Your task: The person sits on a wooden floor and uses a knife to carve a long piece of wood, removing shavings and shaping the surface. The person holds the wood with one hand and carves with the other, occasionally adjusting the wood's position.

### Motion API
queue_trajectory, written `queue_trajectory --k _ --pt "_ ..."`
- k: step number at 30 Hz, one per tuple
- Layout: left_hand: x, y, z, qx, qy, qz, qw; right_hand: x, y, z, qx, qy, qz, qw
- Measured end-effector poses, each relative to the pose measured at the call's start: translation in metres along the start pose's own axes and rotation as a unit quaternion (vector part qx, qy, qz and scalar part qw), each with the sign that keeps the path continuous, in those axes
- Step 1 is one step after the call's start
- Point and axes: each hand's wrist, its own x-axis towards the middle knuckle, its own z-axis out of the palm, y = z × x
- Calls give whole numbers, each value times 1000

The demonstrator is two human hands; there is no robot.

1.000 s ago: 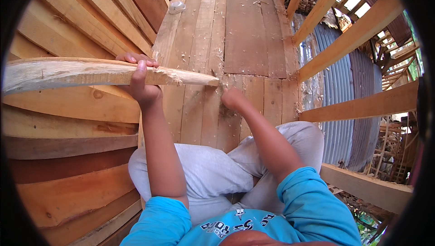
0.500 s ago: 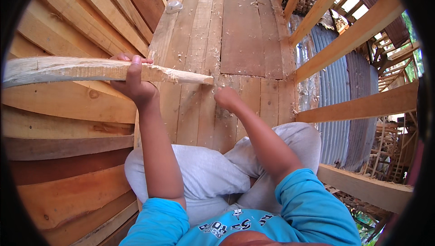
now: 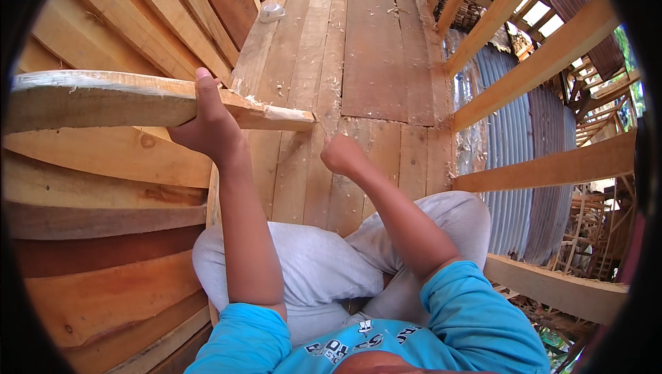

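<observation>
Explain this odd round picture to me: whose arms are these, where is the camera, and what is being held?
There is no machine here. The camera sits on a person's head and looks down, so the arms rising from the bottom are that person's own. The wide lens bends straight edges and leaves the dark ring around the view.

The person, in a blue shirt and pale grey trousers, sits on a floor of wooden boards. The left hand grips a rough wooden plank that juts in from the left, its splintered end pointing toward the middle. The right hand is closed in a fist just beside that end; something thin seems to stick out of it, too small to identify. More planks are stacked on the left, timber rails and corrugated metal sheeting stand on the right.
</observation>
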Motion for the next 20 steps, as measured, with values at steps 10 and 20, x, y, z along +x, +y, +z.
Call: queue_trajectory --k 10,20 --pt "4 -23 -10 -7 -6 182 983 -22 -44 -17 69 7 8 998" --pt "31 3 -36 -148 -214 23 965 -26 -47 -31 85 -25 20 996"
